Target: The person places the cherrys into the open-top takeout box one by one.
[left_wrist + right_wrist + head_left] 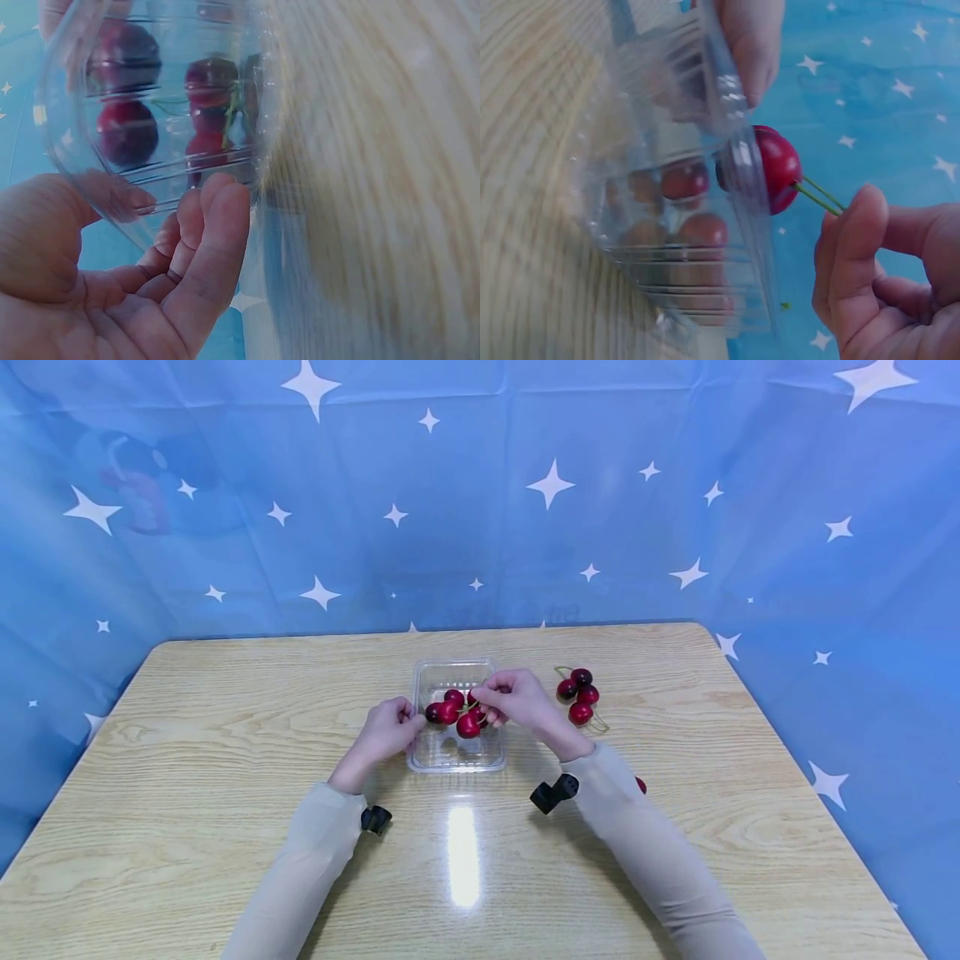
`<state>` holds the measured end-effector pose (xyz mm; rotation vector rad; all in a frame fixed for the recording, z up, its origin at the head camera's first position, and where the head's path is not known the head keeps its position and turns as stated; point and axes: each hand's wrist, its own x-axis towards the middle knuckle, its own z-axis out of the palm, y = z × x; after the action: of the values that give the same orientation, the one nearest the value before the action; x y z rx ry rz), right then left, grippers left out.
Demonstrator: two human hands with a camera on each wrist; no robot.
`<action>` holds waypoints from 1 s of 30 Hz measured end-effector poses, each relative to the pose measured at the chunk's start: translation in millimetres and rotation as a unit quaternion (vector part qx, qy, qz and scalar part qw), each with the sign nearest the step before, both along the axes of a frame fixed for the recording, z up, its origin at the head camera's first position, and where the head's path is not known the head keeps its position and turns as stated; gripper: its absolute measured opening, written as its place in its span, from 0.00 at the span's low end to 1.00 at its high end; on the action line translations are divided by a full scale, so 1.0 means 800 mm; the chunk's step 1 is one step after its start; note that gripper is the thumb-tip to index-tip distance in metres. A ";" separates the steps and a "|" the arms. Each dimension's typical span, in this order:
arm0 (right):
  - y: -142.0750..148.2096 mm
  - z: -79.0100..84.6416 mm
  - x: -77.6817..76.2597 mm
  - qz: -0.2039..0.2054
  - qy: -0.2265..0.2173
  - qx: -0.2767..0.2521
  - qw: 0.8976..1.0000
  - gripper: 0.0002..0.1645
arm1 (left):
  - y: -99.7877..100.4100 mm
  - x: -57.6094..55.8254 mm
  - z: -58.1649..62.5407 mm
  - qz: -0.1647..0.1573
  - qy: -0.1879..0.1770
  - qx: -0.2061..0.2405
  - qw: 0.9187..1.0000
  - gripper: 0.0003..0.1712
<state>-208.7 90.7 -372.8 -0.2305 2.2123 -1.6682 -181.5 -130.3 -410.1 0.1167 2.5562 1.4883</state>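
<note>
A clear plastic container [456, 765] stands on the table with several red cherries [210, 81] inside. My left hand [390, 727] holds its left side; in the left wrist view the thumb lies over the rim and the fingers rest against the outer wall. My right hand [517, 697] is over the container's right side, pinching thin green stems [819, 196] between thumb and fingers. From these stems hang dark red cherries [781, 161], level with the rim in the right wrist view and partly seen through the plastic wall.
Right of the container lies a small group of cherries [581, 713] with stems on the wooden table [247, 760]. Another cherry [641, 785] peeks out beside the right sleeve, mostly hidden by it. A blue curtain [480, 543] with white stars hangs behind the table.
</note>
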 end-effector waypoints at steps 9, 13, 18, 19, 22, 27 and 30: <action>-0.016 -0.008 0.003 0.028 0.025 0.054 0.998 0.11 | 0.002 0.001 0.002 0.010 0.006 -0.005 1.000 0.06; -0.021 -0.011 0.004 0.041 0.034 0.077 0.996 0.10 | 0.002 0.001 0.002 0.011 0.006 -0.004 1.000 0.06; -0.025 -0.013 0.005 0.050 0.031 0.102 0.993 0.10 | 0.001 0.001 0.002 0.008 0.005 -0.004 1.000 0.06; -0.025 -0.013 0.005 0.050 0.030 0.107 0.993 0.10 | 0.001 0.001 0.002 0.008 0.005 -0.004 1.000 0.06; -0.026 -0.014 0.005 0.055 0.032 0.115 0.991 0.10 | 0.002 0.001 0.001 0.008 0.003 -0.004 1.000 0.05; -0.028 -0.013 0.006 0.059 0.038 0.124 0.990 0.09 | 0.002 0.000 0.001 0.010 0.000 -0.006 1.000 0.06; -0.029 -0.013 0.006 0.060 0.045 0.128 0.989 0.09 | 0.002 0.000 0.001 0.011 0.001 -0.010 1.000 0.06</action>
<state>-203.9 67.9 -382.9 -0.3688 2.3987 -1.3181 -181.7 -128.5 -409.1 0.0864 2.5809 1.4704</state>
